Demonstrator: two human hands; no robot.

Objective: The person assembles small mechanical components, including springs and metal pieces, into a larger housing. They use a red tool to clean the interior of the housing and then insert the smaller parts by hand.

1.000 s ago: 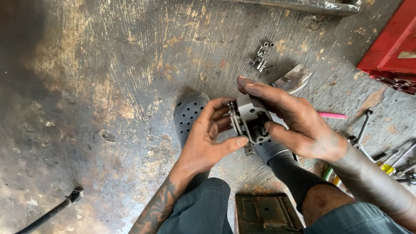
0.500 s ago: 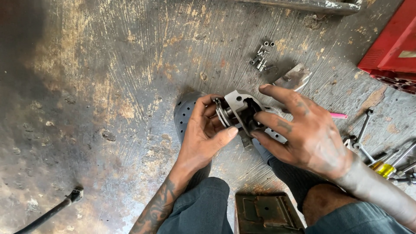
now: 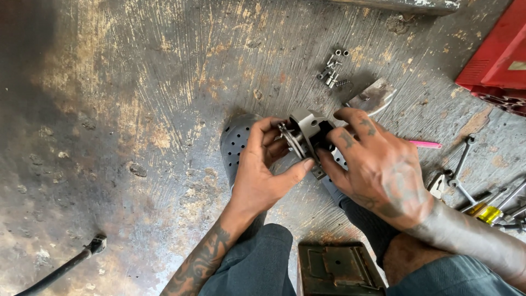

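Both of my hands hold one grey metal machine part point(image 3: 306, 131) with a round disc on its side, just above a stained concrete floor. My left hand point(image 3: 264, 172) grips it from the left, thumb under it and fingers curled round the disc. My right hand point(image 3: 378, 167) closes on it from the right, fingers over its top and back. Under my hands lie my two grey perforated clogs point(image 3: 236, 143).
A small heap of bolts and a spring point(image 3: 332, 70) lies farther off. A flat metal piece point(image 3: 373, 97), a pink pen point(image 3: 426, 144), wrenches and screwdrivers point(image 3: 482, 197) sit at the right. A red crate point(image 3: 496, 60) fills the upper right corner. A rusty metal box point(image 3: 337, 268) lies between my knees; a black hose point(image 3: 60, 268) at lower left.
My right hand has shifted from gripping the part's near side to lying over its top and back. The part has turned in my hands and its grey housing now faces up.
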